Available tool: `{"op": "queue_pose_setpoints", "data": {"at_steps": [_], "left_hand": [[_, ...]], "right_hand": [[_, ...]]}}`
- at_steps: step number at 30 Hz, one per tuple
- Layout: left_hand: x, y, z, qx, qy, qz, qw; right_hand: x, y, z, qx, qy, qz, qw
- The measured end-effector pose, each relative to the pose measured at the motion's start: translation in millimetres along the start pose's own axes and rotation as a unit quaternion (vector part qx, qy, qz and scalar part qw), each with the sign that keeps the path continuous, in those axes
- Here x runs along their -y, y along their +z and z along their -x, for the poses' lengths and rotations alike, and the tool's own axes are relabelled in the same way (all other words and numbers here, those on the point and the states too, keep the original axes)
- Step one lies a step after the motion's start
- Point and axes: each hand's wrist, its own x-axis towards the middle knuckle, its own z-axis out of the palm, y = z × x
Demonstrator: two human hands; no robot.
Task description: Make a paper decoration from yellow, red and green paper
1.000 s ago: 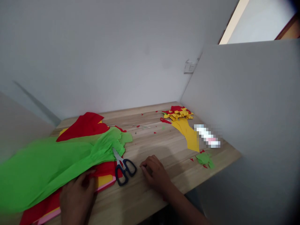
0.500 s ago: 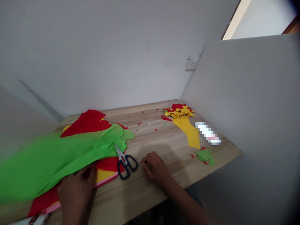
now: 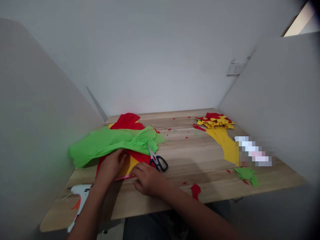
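Note:
My left hand (image 3: 110, 168) reaches to the near edge of a large crumpled green crepe-like sheet (image 3: 100, 143). Its fingertips are partly hidden at the green edge, over a stack of red and yellow sheets (image 3: 127, 165). My right hand (image 3: 148, 178) rests at the stack's near right side, fingers bent but apart, at the edge of a pink sheet (image 3: 122, 179). Scissors with dark blue handles (image 3: 160, 163) lie just beyond my right hand, their blades partly open on the green sheet.
A white glue gun (image 3: 81, 193) lies at the left front. Yellow strips (image 3: 223, 143), a pile of red and yellow pieces (image 3: 215, 120), green scraps (image 3: 246, 174) and a blurred-out object (image 3: 253, 151) are on the right. Walls enclose the wooden table (image 3: 180, 180).
The view has swung left, bringing the glue gun and a red scrap into sight. My right hand has moved left, past the scissors, to the stack beside my left hand.

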Motion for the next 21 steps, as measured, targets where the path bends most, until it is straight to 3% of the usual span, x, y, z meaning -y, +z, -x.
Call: {"op": "queue_pose_setpoints", "data": {"at_steps": [2, 4, 10, 17, 21], "left_hand": [[11.6, -2.0, 2.3, -0.003, 0.04, 0.035, 0.999], [25.2, -5.2, 4.4, -0.005, 0.04, 0.034, 0.999], [55.5, -11.8, 10.7, 0.04, 0.012, -0.118, 0.992], [55.0, -21.4, 19.4, 0.034, -0.044, -0.263, 0.963], [54.1, -28.5, 20.0, 0.036, -0.134, -0.211, 0.968]], "right_hand": [[-6.5, 7.5, -16.9, 0.024, 0.027, 0.014, 0.999], [-11.9, 10.0, -29.3, 0.051, 0.073, 0.038, 0.995], [-18.1, 4.6, -34.8, 0.11, 0.087, 0.108, 0.984], [-21.8, -2.0, -29.7, 0.142, 0.058, 0.136, 0.979], [-18.8, 0.1, -34.5, 0.124, 0.071, 0.153, 0.978]]}}
